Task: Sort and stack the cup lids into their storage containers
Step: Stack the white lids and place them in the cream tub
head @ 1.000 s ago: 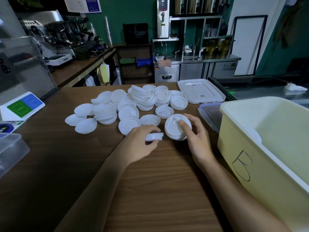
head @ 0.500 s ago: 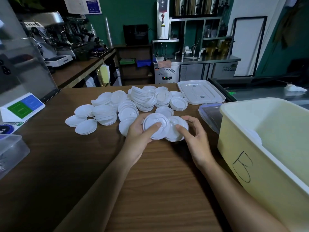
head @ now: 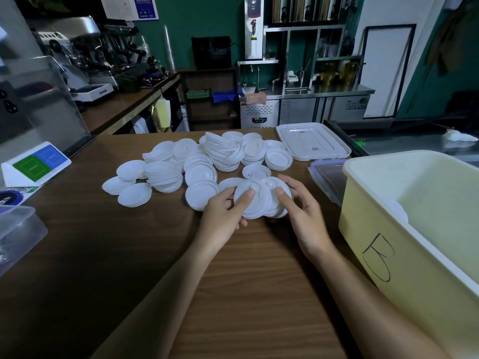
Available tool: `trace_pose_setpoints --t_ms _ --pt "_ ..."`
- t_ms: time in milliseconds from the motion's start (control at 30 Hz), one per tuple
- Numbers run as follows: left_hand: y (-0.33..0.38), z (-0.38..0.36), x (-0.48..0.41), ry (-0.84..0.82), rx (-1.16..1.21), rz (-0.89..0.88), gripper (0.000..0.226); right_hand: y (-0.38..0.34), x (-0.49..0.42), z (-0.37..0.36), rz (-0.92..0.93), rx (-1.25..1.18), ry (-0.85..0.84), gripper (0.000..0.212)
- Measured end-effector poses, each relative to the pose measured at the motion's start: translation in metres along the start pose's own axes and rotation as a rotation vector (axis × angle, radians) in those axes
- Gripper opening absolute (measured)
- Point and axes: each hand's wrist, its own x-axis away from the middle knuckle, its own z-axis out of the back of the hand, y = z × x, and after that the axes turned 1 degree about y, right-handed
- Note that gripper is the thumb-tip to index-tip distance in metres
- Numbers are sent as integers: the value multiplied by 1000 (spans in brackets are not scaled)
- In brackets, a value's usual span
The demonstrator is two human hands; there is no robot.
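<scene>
The left hand (head: 223, 221) pinches a white lid (head: 256, 204), thumb on top. The lid's edge overlaps the small stack (head: 272, 185), which the right hand (head: 304, 218) grips from the other side, low over the counter (head: 246, 281). Behind them a loose pile (head: 225, 151) of lids lies spread on the counter, and a yellow bin (head: 414, 268) stands just right of the right hand.

Hands, 2: left hand (head: 223, 218), right hand (head: 305, 220); yellow bin (head: 363, 226), 1; box lids, 2: white lid (head: 313, 146), clear lid (head: 327, 177). Cup lids (head: 225, 151): several doz., uncountable.
</scene>
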Motion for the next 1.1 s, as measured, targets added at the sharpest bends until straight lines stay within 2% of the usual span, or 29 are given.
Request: trace_pose_setpoints --t_ms 200,533,633,733,833,900,1100 --pt "3 -2 -1 -52 105 28 22 -1 1 -1 0 39 -14 25" --pt "0 -7 5 64 -161 -67 35 0 1 0 24 92 -70 41" --pt "-1 -6 5 98 -198 -99 31 2 0 0 28 85 -56 39" --pt "-3 -2 1 48 -131 -72 33 3 0 1 35 78 -46 35" --pt "-4 0 -1 -82 45 19 49 2 0 0 21 65 -46 35" --pt "-2 0 0 -118 99 36 50 2 0 0 10 49 -51 34" --pt "-6 -2 -2 -71 -4 -58 51 1 2 0 18 77 -83 36"
